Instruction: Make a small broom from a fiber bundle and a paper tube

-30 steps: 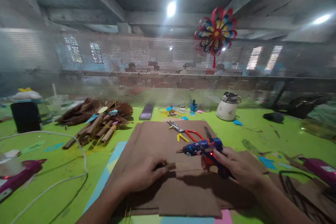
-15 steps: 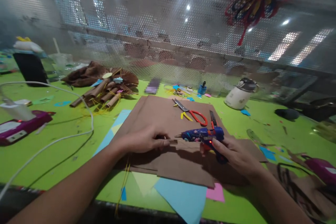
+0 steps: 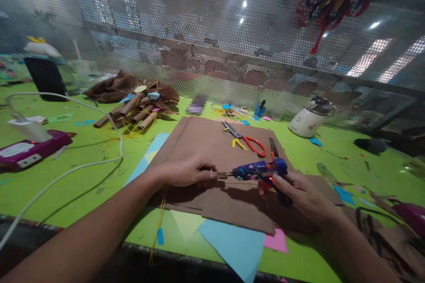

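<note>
My right hand (image 3: 299,192) grips a blue glue gun (image 3: 254,171) by its handle, and a small red light glows on it. The nozzle points left and meets, or nearly meets, a small brown strip (image 3: 222,175), seemingly cardboard. My left hand (image 3: 191,171) pinches that strip between thumb and fingers. Beneath both hands lie brown cardboard sheets (image 3: 199,141). Scissors with red handles (image 3: 254,145) rest on the cardboard, beside a small yellow piece (image 3: 239,143). A cutter-like tool (image 3: 273,148) lies just behind the glue gun, partly hidden by it.
On the left, a white cable (image 3: 121,146) loops near a purple power strip (image 3: 56,140). Brown paper rolls (image 3: 133,112) with yellow string sit at the back left. A white jug (image 3: 305,119) stands at the back right. Blue paper (image 3: 232,247) lies at the front edge.
The glue gun's nozzle and the brown strip have come together; a gap showed between them before. The whole view has shifted slightly, with the background moving right.
</note>
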Tool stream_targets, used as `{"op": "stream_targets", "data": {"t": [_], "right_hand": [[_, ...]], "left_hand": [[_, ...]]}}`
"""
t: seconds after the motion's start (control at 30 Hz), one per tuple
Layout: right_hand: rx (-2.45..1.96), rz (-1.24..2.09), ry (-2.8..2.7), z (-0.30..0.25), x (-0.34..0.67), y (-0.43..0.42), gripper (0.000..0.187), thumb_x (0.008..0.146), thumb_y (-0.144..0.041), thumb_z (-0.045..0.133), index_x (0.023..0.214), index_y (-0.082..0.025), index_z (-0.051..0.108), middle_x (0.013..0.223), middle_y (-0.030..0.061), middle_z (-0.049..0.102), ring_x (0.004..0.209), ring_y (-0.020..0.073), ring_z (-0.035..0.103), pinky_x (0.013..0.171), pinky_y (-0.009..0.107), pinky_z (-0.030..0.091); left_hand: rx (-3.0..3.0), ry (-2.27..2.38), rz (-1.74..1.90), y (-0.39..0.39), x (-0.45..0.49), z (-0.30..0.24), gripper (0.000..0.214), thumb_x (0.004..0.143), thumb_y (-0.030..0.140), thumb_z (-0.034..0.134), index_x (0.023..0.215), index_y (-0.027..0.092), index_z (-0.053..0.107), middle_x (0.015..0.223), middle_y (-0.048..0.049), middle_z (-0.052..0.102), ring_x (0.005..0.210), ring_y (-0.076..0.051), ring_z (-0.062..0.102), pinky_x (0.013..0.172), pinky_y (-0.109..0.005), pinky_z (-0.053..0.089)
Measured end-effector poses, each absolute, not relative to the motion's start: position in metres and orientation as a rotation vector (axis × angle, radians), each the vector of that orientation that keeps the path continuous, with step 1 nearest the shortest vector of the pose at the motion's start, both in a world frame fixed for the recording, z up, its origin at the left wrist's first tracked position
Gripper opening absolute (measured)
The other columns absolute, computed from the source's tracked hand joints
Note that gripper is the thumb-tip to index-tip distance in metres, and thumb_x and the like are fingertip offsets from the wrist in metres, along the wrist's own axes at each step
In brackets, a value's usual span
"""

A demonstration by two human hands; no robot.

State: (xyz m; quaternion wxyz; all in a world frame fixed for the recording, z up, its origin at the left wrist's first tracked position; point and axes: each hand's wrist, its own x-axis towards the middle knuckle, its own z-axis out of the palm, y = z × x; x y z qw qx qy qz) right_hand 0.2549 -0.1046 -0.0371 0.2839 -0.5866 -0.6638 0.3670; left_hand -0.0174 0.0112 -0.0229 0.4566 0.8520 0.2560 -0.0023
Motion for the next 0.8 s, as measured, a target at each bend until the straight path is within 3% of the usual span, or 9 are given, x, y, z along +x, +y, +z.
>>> {"op": "stream_targets", "data": {"t": [0.23, 0.8], "right_hand": [[-1.605, 0.855, -1.791, -0.0388, 0.2495, -0.1043, 0.046, 0.09, -0.054, 0.039, 0.083, -0.016, 0.065, 0.08, 0.0044, 0.066, 0.07, 0.017, 0.057, 0.061, 0.025, 0.042], [-1.588, 0.804, -1.853, -0.04, 0.2523, -0.1055, 0.046, 0.09, -0.053, 0.04, 0.083, -0.016, 0.065, 0.078, 0.0061, 0.066, 0.07, 0.0185, 0.058, 0.061, 0.027, 0.043]], "left_hand": [[2.006, 0.607, -0.002, 0.0136, -0.0187, -0.0278, 0.041, 0.09, 0.047, 0.04, 0.102, 0.014, 0.061, 0.076, -0.0022, 0.058, 0.069, -0.014, 0.053, 0.064, -0.025, 0.042], [2.024, 0.629, -0.001, 0.0131, -0.0194, -0.0286, 0.038, 0.09, 0.047, 0.039, 0.093, 0.016, 0.059, 0.073, -0.0013, 0.057, 0.065, -0.013, 0.051, 0.061, -0.025, 0.041]]}}
